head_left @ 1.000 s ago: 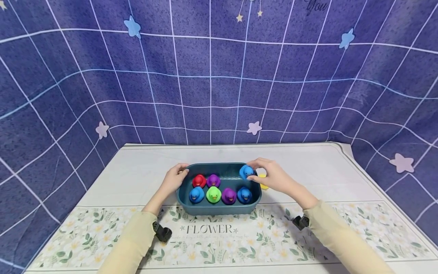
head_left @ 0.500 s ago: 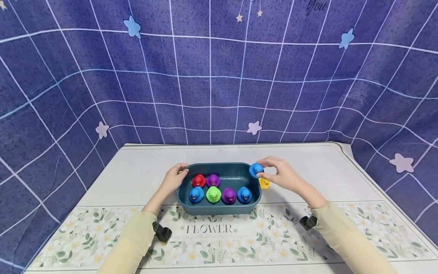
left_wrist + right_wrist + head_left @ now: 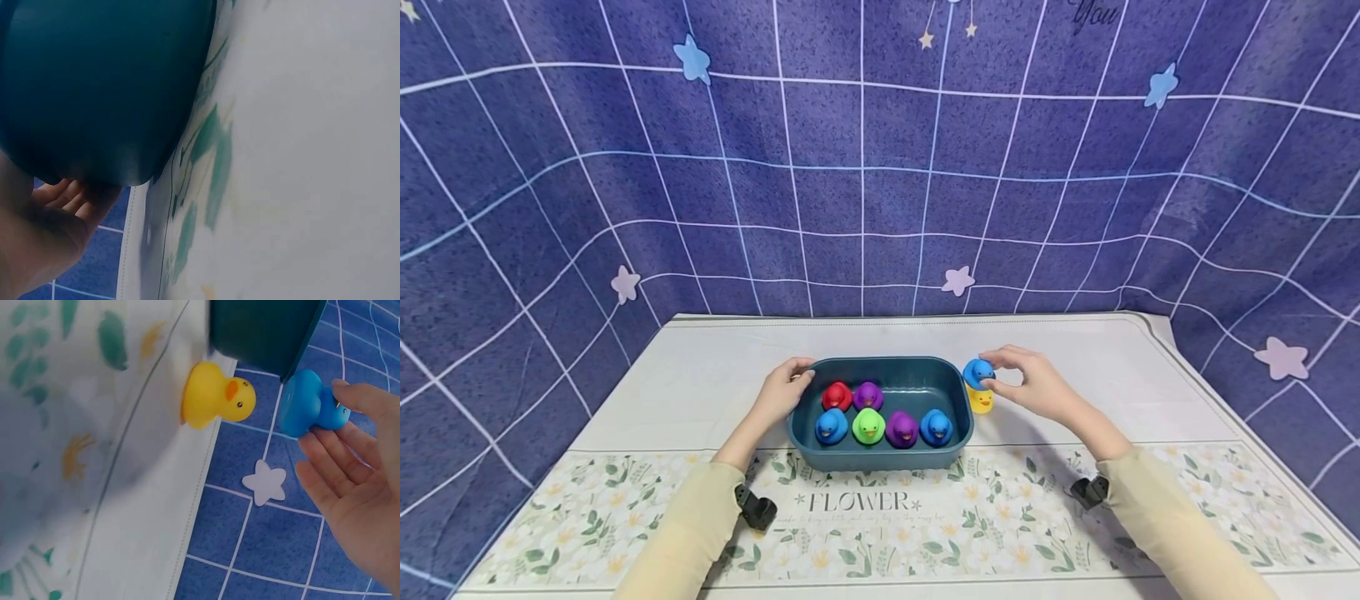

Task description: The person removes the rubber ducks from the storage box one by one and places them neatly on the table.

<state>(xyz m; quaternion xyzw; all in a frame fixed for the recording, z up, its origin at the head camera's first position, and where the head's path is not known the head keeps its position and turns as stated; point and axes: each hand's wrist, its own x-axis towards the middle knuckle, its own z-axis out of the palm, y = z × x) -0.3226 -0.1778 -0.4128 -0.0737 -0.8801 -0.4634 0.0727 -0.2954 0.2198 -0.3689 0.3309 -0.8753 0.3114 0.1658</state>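
the left hand [image 3: 782, 392] holds the rounded left end of a deep teal tub [image 3: 880, 460], its fingers bent around the smooth outer wall. the tub is an oblong with softly curved corners and a faint gloss inside.

the right hand [image 3: 1026, 383] pinches a held blue duck [image 3: 977, 372] between thumb and fingers. that duck is above the desk [image 3: 1075, 383], just beyond the tub's right end, tipped on its side in the right wrist view. whether it touches the rim i cannot tell. a yellow duck [image 3: 981, 402] sits lower, on the desk near the tub's right wall, round-bodied, with an orange bill.

inside the tub, a red duck [image 3: 837, 397] and a far purple duck [image 3: 868, 396] sit side by side at the left; in front runs a row of a left blue duck [image 3: 831, 427], a lime-green duck [image 3: 868, 427], a near purple duck [image 3: 902, 430] and a right blue duck [image 3: 936, 427], all smooth and plump.

the desk has a pale covering with a printed floral band [image 3: 625, 508] reading "flower". behind hangs a rippled, speckled blue-violet curtain [image 3: 895, 200] with pale grid lines and stars.
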